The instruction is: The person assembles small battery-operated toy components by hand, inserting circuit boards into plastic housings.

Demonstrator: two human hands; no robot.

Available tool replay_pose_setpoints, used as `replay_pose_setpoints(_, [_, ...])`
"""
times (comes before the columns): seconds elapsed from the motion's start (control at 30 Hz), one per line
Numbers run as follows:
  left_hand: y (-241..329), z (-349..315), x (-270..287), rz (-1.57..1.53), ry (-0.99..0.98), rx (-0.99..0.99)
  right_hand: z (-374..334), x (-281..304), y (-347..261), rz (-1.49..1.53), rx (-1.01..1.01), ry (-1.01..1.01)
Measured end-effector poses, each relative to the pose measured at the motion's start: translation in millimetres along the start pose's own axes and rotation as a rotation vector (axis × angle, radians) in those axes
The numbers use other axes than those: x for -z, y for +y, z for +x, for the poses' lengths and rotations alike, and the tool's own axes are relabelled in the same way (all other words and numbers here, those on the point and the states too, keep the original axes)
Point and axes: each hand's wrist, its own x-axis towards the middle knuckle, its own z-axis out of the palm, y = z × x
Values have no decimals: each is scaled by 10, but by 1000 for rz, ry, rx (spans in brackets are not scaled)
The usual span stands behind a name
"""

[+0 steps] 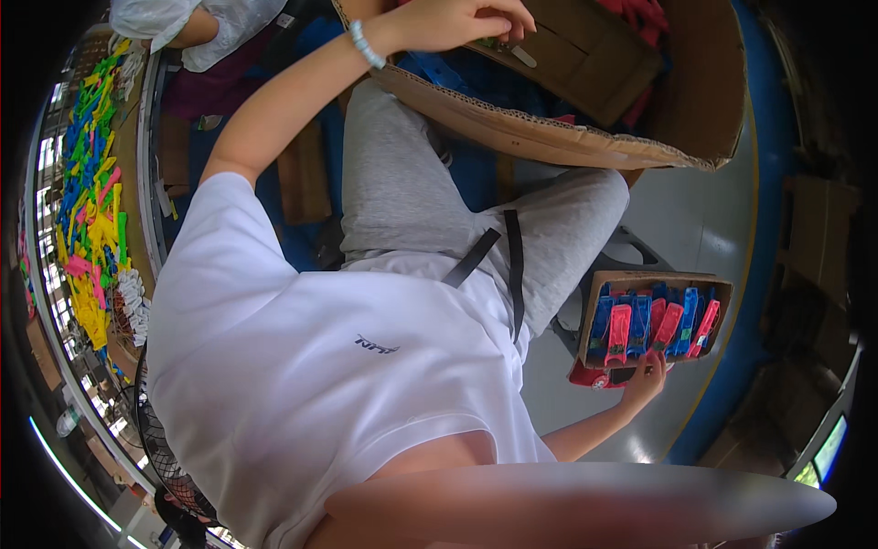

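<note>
My left hand [462, 22], with a pale beaded bracelet [367, 44] at its wrist, hangs over the near edge of a large cardboard box [549, 137]. Its fingers are loosely bent and apart, and I see nothing held in them. On my right, my right hand [646, 382] reaches to a small cardboard box [658, 275] filled with several red and blue plastic pieces. Its fingertips are closed on the lower end of a red plastic piece [669, 325]. Beside that lie another red piece [619, 329] and a blue piece [640, 317].
Inside the large box are a brown cardboard flap [585, 59] and red and blue pieces. A table at the left bears a heap of yellow, green, blue and pink plastic parts [96, 210]. Another person's sleeve [233, 27] shows at the upper left. Behind me stands a fan [165, 439].
</note>
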Motion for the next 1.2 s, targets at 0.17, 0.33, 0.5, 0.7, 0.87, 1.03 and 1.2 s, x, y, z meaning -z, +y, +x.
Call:
replay_pose_setpoints(0.17, [-1452,749,-127,364,-399,150,149,190,-422,-29,-11,84])
replay_pose_setpoints(0.33, [-1914,936,-955,624,-533,-14,286,116,-813,-32,-8,53])
replay_pose_setpoints(0.5, [-2050,961,-1123,764,-670,172,307,201,-1154,-6,-11,100])
replay_pose_setpoints(0.7, [-2207,887,-880,679,-597,143,690,214,-1464,47,96,147])
replay_pose_setpoints(0.87, [-2038,933,-783,652,-589,35,1028,265,-1900,62,229,216])
replay_pose_setpoints(1.03, [-2219,803,-716,327,-353,130,1239,226,-2484,189,442,235])
replay_pose_setpoints(1.2, [-1934,1039,-432,106,-289,313,1269,200,-2842,289,526,295])
